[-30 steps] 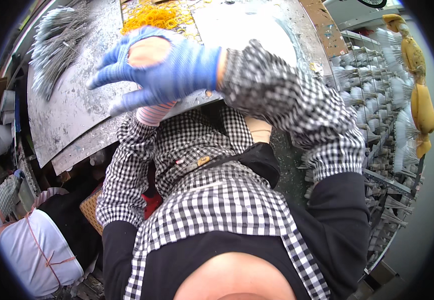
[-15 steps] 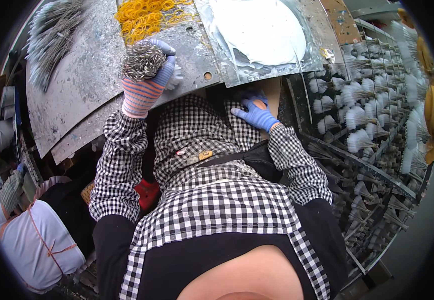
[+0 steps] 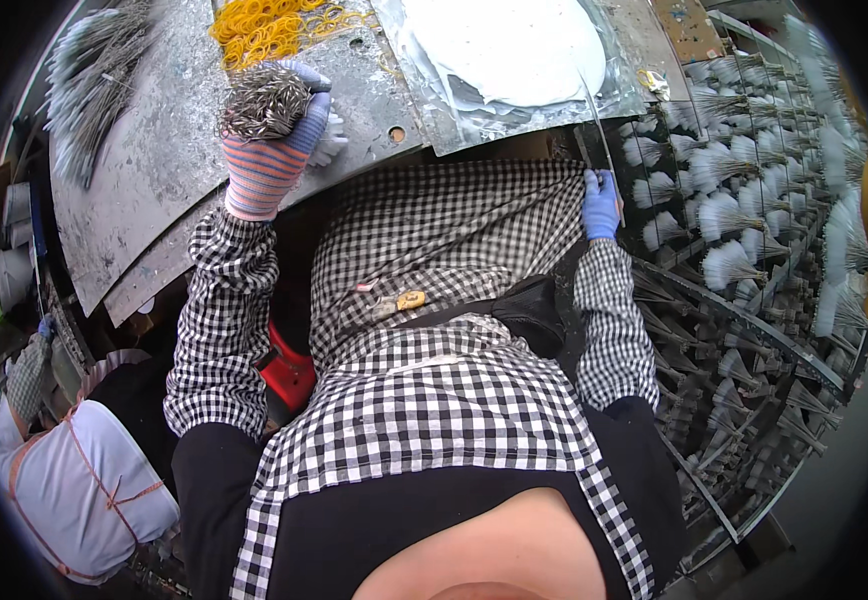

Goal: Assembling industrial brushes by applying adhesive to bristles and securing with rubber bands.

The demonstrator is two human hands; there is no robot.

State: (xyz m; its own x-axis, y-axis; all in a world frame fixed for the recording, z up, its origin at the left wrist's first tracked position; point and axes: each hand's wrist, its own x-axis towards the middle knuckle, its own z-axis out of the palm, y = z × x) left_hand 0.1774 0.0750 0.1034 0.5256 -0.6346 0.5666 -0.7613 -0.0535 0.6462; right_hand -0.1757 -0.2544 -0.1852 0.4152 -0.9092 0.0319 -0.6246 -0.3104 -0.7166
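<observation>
Head view, left hand (image 3: 279, 140) fingers hidden behind bundle (image 3: 264, 100)

Our left hand (image 3: 276, 125), gloved in blue with a pink-striped cuff, is raised with its fingers curled tightly closed, forearm angled upward in a checked sleeve. Our right hand (image 3: 601, 203), in a blue glove, sits lower at our side, fingers pinched shut, elbow bent sharply back.

Black-and-white checked sleeves; blue gloves, the left hand's (image 3: 272, 140) cuff striped pink.
</observation>
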